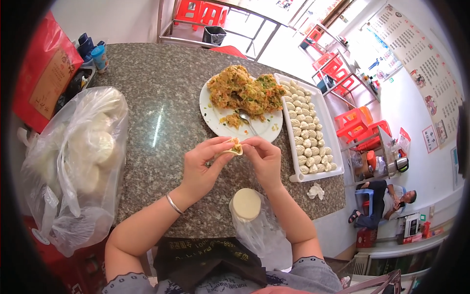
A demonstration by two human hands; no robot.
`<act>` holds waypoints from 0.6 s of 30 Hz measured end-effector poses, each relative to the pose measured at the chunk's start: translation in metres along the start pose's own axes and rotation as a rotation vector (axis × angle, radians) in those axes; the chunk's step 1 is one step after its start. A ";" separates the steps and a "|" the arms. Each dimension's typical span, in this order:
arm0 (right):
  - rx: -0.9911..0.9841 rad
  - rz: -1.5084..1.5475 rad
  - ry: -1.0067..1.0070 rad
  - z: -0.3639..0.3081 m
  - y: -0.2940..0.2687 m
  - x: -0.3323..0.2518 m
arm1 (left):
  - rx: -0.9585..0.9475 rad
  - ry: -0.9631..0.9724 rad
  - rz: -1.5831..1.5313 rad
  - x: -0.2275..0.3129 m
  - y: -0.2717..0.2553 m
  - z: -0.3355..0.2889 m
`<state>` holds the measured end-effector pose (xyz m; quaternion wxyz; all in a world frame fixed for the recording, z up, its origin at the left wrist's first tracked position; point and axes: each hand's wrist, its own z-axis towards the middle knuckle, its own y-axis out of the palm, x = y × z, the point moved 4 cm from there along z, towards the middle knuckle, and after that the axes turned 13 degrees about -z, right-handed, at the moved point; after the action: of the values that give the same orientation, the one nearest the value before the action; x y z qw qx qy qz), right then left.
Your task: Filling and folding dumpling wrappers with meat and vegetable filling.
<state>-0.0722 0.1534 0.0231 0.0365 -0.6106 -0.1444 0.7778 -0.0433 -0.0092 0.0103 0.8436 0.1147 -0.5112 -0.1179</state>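
Observation:
Between my hands, above the table, is a round dumpling wrapper (237,150) with a bit of filling in it. My left hand (208,159) grips its left side between thumb and fingers. At its right edge, my right hand (264,159) pinches with thumb and fingertips. Beyond them stands a white plate (210,117) heaped with orange-green filling (232,90), a metal spoon (247,120) resting in it. Close to my body, a stack of round wrappers (246,204) sits on a clear plastic bag (264,235).
A white tray (296,177) of pleated dumplings (308,132) stands at the right, with a crumpled tissue (316,191) near it. A large plastic bag (83,161) of pale dough lies left, near a red bag (44,68) and blue cup (100,58). Another person (387,201) sits at far right.

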 end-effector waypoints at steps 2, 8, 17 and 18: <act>0.004 -0.009 0.041 -0.001 -0.001 0.001 | -0.007 0.009 0.025 -0.001 0.001 -0.001; -0.008 0.023 0.028 -0.005 0.002 -0.002 | -0.001 -0.033 -0.072 -0.001 0.004 -0.004; 0.018 -0.140 -0.121 -0.005 -0.001 -0.009 | -0.030 -0.071 -0.138 -0.001 0.004 -0.004; -0.016 -0.079 -0.018 -0.004 -0.003 -0.004 | -0.029 -0.072 -0.139 0.000 0.005 -0.004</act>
<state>-0.0674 0.1560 0.0263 0.0611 -0.5977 -0.1748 0.7800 -0.0392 -0.0041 0.0094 0.8159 0.1335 -0.5304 -0.1876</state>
